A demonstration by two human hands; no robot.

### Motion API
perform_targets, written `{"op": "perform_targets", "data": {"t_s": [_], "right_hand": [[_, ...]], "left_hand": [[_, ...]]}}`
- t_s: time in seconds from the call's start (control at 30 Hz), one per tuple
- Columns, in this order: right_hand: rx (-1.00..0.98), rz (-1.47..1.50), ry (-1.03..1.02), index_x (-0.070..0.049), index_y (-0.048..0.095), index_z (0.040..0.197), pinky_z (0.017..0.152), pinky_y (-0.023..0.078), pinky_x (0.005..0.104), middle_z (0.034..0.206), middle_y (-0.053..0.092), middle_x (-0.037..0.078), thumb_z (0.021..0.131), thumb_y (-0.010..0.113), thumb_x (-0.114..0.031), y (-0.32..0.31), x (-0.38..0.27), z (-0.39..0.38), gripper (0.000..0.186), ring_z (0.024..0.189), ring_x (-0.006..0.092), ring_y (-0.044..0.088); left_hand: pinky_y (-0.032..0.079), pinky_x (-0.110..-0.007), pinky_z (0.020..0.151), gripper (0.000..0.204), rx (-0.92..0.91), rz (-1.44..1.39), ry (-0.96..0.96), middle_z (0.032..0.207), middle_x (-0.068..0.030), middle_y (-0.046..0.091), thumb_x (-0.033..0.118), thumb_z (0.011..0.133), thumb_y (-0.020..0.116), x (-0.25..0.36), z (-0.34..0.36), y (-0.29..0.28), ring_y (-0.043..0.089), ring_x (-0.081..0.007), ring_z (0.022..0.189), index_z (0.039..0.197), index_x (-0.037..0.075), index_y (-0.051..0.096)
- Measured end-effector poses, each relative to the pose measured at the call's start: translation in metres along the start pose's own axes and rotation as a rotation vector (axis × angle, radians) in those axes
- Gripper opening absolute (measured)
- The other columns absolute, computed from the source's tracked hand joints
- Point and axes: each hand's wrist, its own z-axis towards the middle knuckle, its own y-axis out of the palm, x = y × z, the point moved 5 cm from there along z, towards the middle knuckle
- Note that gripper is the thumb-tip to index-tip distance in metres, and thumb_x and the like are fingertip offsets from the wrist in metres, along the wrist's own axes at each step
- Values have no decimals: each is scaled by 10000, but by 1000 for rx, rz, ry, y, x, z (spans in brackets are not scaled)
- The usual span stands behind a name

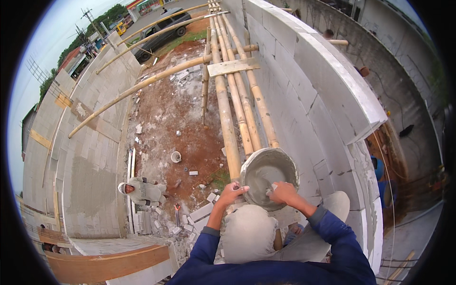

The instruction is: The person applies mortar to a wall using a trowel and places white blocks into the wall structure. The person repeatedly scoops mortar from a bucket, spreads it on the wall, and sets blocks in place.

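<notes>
A round bucket (269, 161) caked with grey cement sits in front of me at the end of the bamboo poles (242, 114), with wet grey mortar (260, 179) inside. My left hand (231, 194) is at its left rim, fingers curled outside and thumb over the edge. Inside the near right part of the bucket, my right hand (283, 193) has its fingers curled in. Whatever it may hold is hidden. Below the bucket are my knees in dusty, light trousers (249, 232).
A pale block wall (304, 90) rises close on my right. A short board (233, 67) lies across the poles. Far below, a person (145, 191) in a cap stands among broken blocks (202, 212), near a small pail (176, 156). A wooden plank (111, 263) is at lower left.
</notes>
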Motion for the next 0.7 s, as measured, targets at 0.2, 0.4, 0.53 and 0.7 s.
{"op": "perform_targets", "data": {"t_s": [0.2, 0.4, 0.53, 0.7], "right_hand": [[-116, 292, 223, 22, 776, 1061, 909, 572, 522, 1074, 762, 266, 970, 636, -496, -18, 29, -48, 544, 1058, 447, 727], [52, 433, 196, 20, 769, 943, 837, 562, 516, 930, 744, 260, 954, 661, -539, -16, 31, -82, 570, 925, 435, 726], [307, 543, 156, 44, 750, 941, 760, 543, 486, 803, 699, 228, 956, 667, -592, -3, 44, -97, 641, 794, 384, 698], [250, 761, 175, 61, 721, 885, 559, 431, 377, 644, 529, 51, 945, 737, -550, -55, 56, -132, 614, 600, 167, 513]], "left_hand": [[551, -327, 848, 558, -68, -135, -11, 1097, -49, 682, 433, 920, 859, -7, 0, 0, 668, -146, 1003, 1188, -11, 652], [542, -310, 852, 499, -78, -145, -4, 1085, -51, 712, 388, 958, 830, 1, -3, -4, 672, -136, 956, 1224, 7, 647], [554, -322, 823, 460, -105, -165, -44, 1068, -54, 720, 349, 980, 812, 31, -11, 19, 679, -132, 895, 1228, 4, 635], [588, -385, 874, 491, -207, -280, -9, 1208, -168, 731, 269, 1008, 776, 29, -9, 24, 729, -217, 1000, 1353, -17, 576]]}}
